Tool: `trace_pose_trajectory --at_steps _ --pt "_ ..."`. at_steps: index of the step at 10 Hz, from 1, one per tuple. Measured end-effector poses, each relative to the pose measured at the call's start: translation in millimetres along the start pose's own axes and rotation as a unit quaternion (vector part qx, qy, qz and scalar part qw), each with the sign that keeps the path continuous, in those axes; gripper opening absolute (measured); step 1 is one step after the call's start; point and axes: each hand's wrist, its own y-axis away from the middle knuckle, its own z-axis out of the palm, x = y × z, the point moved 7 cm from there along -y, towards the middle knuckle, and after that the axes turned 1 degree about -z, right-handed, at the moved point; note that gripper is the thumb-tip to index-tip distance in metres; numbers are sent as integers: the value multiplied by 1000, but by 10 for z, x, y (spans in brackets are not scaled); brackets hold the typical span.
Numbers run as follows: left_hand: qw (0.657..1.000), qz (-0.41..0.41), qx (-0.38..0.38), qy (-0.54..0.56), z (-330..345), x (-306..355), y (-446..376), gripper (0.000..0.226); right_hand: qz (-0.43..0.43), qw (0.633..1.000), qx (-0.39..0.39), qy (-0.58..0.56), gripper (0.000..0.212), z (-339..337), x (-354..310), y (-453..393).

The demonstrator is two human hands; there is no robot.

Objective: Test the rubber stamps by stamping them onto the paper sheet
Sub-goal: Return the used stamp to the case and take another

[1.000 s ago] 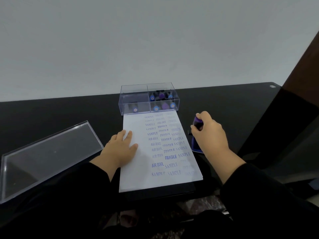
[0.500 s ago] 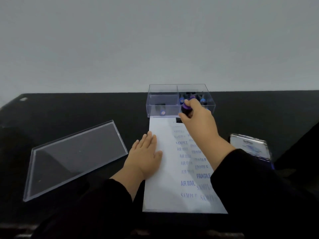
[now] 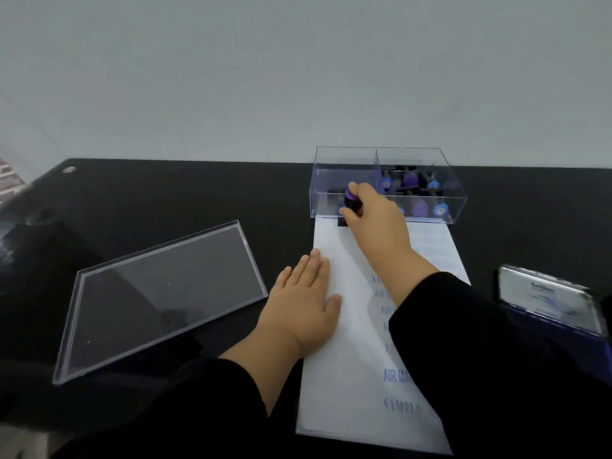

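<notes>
A white paper sheet (image 3: 341, 369) lies lengthwise on the black desk, with blue prints such as AIR MAIL and SAMPLE down its right half. My right hand (image 3: 377, 220) grips a purple-topped black rubber stamp (image 3: 351, 202) and holds it down on the sheet's far left corner, just in front of the box. My left hand (image 3: 303, 306) lies flat with fingers spread on the sheet's left edge. A clear plastic box (image 3: 387, 183) at the sheet's far end holds several more blue and purple stamps in its right compartments.
The box's clear lid (image 3: 159, 296) lies flat on the desk to the left of the paper. An open blue ink pad (image 3: 549, 303) with its lid raised stands to the right. A pale wall runs behind the desk; a cable hole (image 3: 68, 169) is at far left.
My right hand carried the stamp from the ink pad at the right over to the sheet's far left corner. The left hand stayed flat on the paper. The camera turned left.
</notes>
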Motion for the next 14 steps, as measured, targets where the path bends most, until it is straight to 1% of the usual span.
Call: trace_pose_trajectory --at_steps 2,3,7,8,9,10,12,14 --pt "1000 -1 -2 8 4 -5 8 60 -9 999 -14 49 40 108 15 5" --pt "1000 -2 -1 6 -2 -4 8 60 -14 997 -8 69 33 103 -10 18" --pt "1000 -4 0 1 -5 -3 10 60 -24 998 2 55 32 100 -35 64" --pt "1000 -6 -3 2 -4 -4 10 60 -22 999 11 32 25 85 -16 68" --pt "1000 -6 0 3 -7 -6 6 60 19 997 48 -65 28 -56 74 65" --pt "1000 -10 0 4 0 -15 2 60 60 985 80 -142 30 -245 219 89" --pt "1000 -10 5 0 12 -19 -7 60 70 982 80 -159 24 -361 385 70" --pt "1000 -14 4 -4 6 -24 -11 60 64 987 65 -134 25 -366 358 72"
